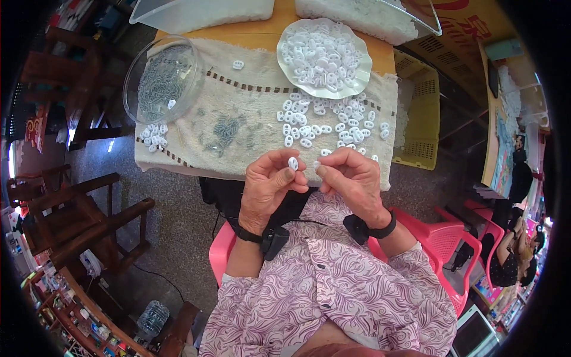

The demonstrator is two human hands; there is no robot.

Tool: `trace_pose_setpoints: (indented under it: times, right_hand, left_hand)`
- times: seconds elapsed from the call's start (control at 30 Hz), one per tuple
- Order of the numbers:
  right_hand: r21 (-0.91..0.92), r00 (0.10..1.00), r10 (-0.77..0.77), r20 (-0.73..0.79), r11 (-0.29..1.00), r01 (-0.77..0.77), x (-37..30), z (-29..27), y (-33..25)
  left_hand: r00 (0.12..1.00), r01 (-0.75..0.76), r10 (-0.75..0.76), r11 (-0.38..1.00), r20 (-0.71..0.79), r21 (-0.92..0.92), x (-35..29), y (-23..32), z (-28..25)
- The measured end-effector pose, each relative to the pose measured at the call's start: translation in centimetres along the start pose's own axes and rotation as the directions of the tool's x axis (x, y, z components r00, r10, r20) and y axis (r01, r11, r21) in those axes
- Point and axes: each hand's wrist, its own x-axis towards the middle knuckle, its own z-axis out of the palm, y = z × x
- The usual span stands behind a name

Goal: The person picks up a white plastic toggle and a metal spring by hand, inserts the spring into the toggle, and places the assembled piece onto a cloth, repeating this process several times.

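Just past the table's near edge, my left hand (270, 184) pinches a small white oval plastic piece with two holes (293, 163) between thumb and fingertips. Close beside it on the right, my right hand (355, 178) is closed in a pinch on another small white piece (317, 166), mostly covered by the fingers. Beyond my hands lie many loose white two-holed pieces (305, 131) on a cream towel (262, 110). A loose pile of small grey metal springs (228, 131) is spread left of them.
A scalloped white plate (363, 77) heaped with white pieces stands at the back right. At the left is a clear round dish (128, 83) of springs, with a small heap of pieces (154, 138) before it. Clear bins (202, 15) stand behind; a yellow crate (423, 113) is right.
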Motion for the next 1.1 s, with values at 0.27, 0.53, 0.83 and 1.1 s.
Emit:
trace_pose_setpoints:
  times: [0.27,0.53,0.83,1.1]
  right_hand:
    - [0.0,1.0,-0.004,0.025,1.0,0.004,0.2,0.5,-0.1]
    - [-0.016,1.0,-0.005,0.025,1.0,0.005,0.5,0.4,0.3]
    - [-0.019,0.999,0.01,0.032,1.0,-0.01,0.7,0.6,0.2]
    - [-0.033,0.999,0.012,0.041,0.999,-0.01,0.7,0.5,0.1]
  left_hand:
    - [0.997,-0.077,0.077,0.997,0.002,0.004,0.1,-0.2,0.1]
    - [0.991,-0.105,0.12,0.97,-0.056,0.22,0.1,-0.1,0.8]
    - [0.986,-0.103,0.138,0.94,-0.088,0.324,0.2,0.0,1.3]
    - [0.988,-0.087,0.132,0.908,-0.083,0.41,0.0,0.3,1.7]
